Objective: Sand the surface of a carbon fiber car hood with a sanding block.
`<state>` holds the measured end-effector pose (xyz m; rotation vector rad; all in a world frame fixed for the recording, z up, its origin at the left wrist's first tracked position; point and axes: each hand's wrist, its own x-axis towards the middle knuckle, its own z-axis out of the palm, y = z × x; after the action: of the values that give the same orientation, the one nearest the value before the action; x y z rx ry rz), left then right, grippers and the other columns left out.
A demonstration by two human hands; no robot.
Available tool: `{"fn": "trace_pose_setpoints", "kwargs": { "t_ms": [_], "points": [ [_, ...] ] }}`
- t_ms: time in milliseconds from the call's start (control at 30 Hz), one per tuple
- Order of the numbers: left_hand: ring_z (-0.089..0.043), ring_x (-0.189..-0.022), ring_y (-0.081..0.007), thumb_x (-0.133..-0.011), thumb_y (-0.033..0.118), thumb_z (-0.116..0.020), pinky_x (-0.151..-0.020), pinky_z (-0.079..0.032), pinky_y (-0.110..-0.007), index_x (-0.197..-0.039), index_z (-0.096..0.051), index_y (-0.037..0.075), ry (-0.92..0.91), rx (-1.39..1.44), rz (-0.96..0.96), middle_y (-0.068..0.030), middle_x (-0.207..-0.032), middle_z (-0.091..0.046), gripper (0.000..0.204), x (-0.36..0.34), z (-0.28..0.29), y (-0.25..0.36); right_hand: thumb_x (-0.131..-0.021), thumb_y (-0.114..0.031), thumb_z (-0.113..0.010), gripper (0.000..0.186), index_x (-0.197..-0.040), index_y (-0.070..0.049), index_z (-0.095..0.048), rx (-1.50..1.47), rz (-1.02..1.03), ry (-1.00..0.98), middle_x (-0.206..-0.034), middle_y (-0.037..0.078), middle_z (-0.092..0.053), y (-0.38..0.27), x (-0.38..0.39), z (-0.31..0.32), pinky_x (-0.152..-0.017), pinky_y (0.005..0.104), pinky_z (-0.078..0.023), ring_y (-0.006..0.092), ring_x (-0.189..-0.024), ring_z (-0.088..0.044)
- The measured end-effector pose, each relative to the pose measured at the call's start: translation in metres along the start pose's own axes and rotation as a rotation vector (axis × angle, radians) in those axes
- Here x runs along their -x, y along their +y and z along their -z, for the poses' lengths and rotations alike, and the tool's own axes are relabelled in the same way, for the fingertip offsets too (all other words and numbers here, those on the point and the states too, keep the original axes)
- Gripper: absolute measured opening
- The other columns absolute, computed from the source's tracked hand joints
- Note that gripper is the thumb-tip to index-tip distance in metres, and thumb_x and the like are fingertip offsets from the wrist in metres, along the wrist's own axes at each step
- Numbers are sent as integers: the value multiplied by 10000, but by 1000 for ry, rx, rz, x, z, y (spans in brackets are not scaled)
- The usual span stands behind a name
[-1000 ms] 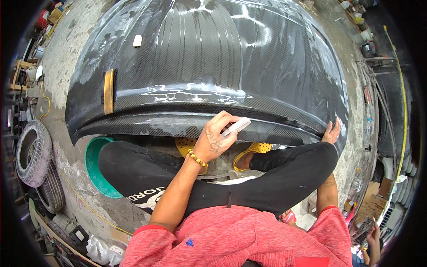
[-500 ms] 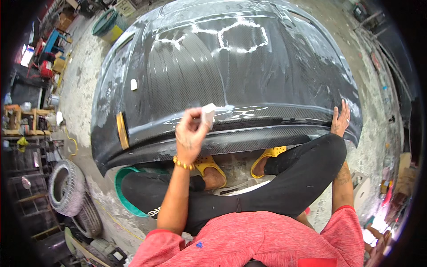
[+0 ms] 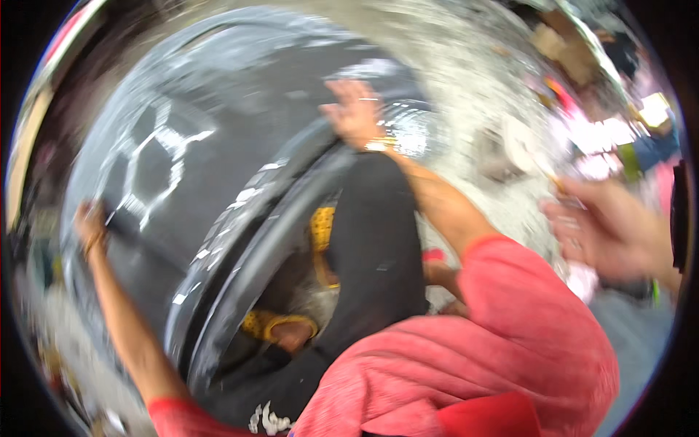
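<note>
A dark carbon-fibre car hood [image 3: 240,138], patched with pale grey dust, spreads in front of me. My right hand [image 3: 355,115] rests on it near its right front corner, fingers spread and nothing in them. Over the hood's far left part is my left hand [image 3: 91,224], a bracelet at its wrist. Motion smears its fingers, and whether it holds the white piece seen earlier cannot be made out.
Another person's hand [image 3: 608,229] reaches in from the right with a thin pale thing at its fingertips, blurred. A pale boxy object [image 3: 506,149] stands on the concrete floor [image 3: 459,95]. Yellow clogs [image 3: 322,237] show below the hood's front edge.
My view has swung to the right and tilted, so the hood appears turned. My left hand has gone from the hood's front edge to its far left part. Another person's hand now shows large.
</note>
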<state>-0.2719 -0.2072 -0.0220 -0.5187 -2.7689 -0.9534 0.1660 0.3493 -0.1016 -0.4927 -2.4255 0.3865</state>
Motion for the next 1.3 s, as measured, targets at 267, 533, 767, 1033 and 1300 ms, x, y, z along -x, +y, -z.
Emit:
{"fn": "trace_pose_setpoints", "kwargs": {
  "t_ms": [267, 533, 767, 1033, 1300],
  "points": [
    [-618, -896, -353, -780, -20, -643, -821, -488, -429, -971, -645, 22, 91, -126, -434, -144, -952, -639, 195, 111, -66, 95, -974, -602, -542, 661, -1530, -267, -416, 12, -154, -5, -1581, 156, -348, 47, 10, 6, -1196, 622, -168, 407, -1483, -276],
    [-648, -949, -241, -880, 113, -729, -838, -507, -363, -1061, -712, 41, -59, 270, -269, -111, -1022, -676, 196, 234, -79, 269, -1015, -517, -556, 661, -1497, -75, -462, -421, -353, -7, -1560, 196, -420, 93, 9, 7, -1207, 455, -271, 359, -1450, -388],
    [-614, -761, -85, -925, 129, -754, -711, -507, -236, -1080, -716, -2, -482, 1010, 54, -41, -920, -674, 206, 392, -144, 359, -1020, -552, -535, 705, -1528, -73, -440, -1415, -713, -210, -1487, 52, -519, 15, 92, 128, -1086, 349, -392, 159, -1334, -476],
    [-616, -812, -75, -943, 116, -729, -745, -504, -232, -1191, -710, -3, -756, 1481, 55, -27, -981, -692, 276, 350, -125, 448, -1015, -412, -620, 685, -1523, -7, -406, -1011, -563, -228, -1401, 84, -564, -19, 102, 148, -1097, 297, -393, 167, -1283, -519],
    [-674, -891, -120, -984, 103, -674, -751, -574, -260, -1290, -619, -21, -995, 2121, 264, -89, -1115, -706, 335, 357, -152, 508, -998, -349, -644, 451, -1328, -56, -555, -646, -520, -239, -1242, 86, -630, -31, 66, 200, -948, 335, -499, 206, -1101, -613]
  ]
}}
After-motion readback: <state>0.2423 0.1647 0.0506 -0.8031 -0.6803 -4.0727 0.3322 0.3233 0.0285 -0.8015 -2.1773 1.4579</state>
